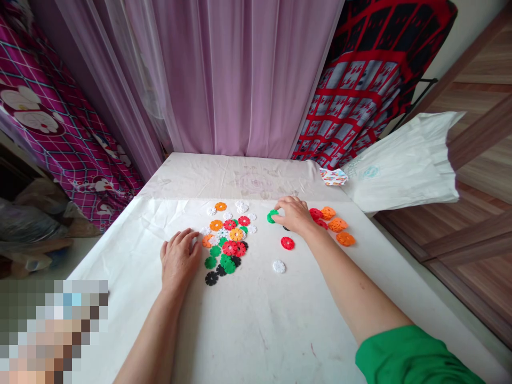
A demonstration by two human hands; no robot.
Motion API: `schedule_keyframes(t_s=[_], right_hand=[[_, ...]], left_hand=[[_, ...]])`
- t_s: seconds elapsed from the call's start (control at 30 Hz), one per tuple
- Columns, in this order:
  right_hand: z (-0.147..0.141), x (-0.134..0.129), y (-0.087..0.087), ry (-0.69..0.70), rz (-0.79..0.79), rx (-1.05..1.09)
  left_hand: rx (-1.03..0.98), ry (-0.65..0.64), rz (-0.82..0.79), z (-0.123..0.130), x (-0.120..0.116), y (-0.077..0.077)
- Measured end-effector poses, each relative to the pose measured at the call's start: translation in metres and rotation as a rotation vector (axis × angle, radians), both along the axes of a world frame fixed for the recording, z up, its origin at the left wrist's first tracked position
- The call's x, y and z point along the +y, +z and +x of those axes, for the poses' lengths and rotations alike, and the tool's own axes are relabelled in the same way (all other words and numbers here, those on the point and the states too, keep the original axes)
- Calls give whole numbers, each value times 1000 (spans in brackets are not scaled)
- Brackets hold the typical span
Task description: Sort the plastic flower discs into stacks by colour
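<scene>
Flower-shaped discs (230, 247) lie in a loose, overlapping cluster on the white-covered table (256, 325) — orange and white towards the far end, red and green through the middle, black at the near end. The left hand (180, 258) rests palm down just beside the cluster, on its left; its thumb stands a little apart from the fingers, and whether anything lies under the palm is hidden.

To the right of the cluster, the right hand (293, 214) reaches over the table with its fingertips at a green disc (272, 216). Whether finger and thumb are pinched on that disc or only touch it, I cannot tell. A dark disc is partly covered beneath this hand; a single red disc (287, 243) lies just nearer, and a white disc (279, 266) nearer again. Beyond the right wrist are red discs (316, 214), with orange pieces (339, 224) in a row beside them.

As for containers, a white bag (404, 160) is at the table's far right edge, its wide end towards the right; its inside is out of sight. Next to its narrower end sits a small patterned box (333, 177) — its contents cannot be made out.
</scene>
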State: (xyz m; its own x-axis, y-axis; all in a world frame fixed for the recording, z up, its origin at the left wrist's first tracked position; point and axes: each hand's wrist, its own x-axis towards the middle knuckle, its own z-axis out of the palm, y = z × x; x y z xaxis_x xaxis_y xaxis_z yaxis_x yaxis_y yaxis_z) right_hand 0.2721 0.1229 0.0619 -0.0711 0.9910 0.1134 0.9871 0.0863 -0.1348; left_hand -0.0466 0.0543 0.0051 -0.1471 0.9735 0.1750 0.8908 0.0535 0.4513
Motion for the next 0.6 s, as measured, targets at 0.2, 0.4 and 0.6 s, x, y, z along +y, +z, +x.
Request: schedule_keyframes(t_s=[0.2,0.4,0.6], right_hand=[[-2,5,-11,-2,-38,-12],[-8,-9,-2,-24,-4,29],[-50,-48,-12,227,-55,242]], left_hand=[[6,1,-3,-1,0,-2],[2,1,-5,-1,0,-2],[0,2,-9,-1,0,0]])
